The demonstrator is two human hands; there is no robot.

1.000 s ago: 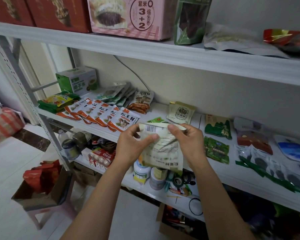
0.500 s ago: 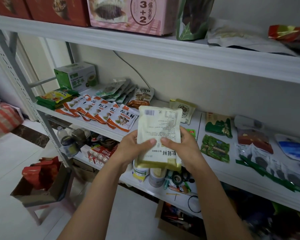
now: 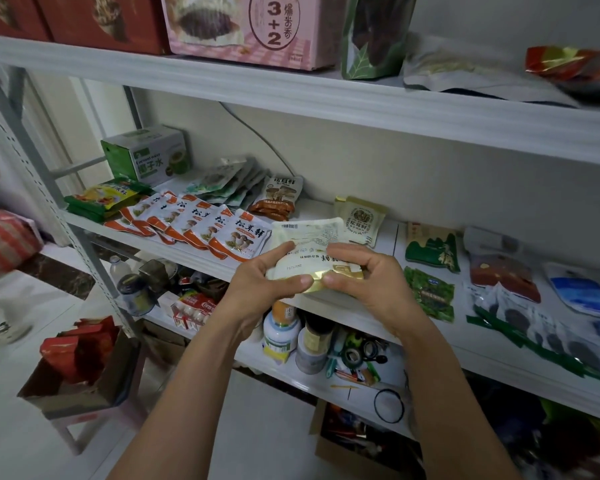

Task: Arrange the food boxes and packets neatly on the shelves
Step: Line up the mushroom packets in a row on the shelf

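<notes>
The left hand grips the left side of a cream packet: the thumb presses its gold near edge and the fingers curl round its face. The right hand grips the right side the same way, thumb on the gold edge, fingers curled over the printed face. The two thumb tips nearly meet.

The packet is tilted, barcode end toward the wall, over the front part of the middle shelf. Whether it touches the shelf cannot be told. On that shelf, from the left: a green box at the back, an overlapping row of orange-and-white mushroom packets just beside the held packet, then green packets to its right. The upper shelf carries a pink box. A lower shelf holds bottles. A cardboard box stands on the pale floor at the left.

Both forearms rise from the bottom of the view and converge on the packet, backs of the hands facing up.
</notes>
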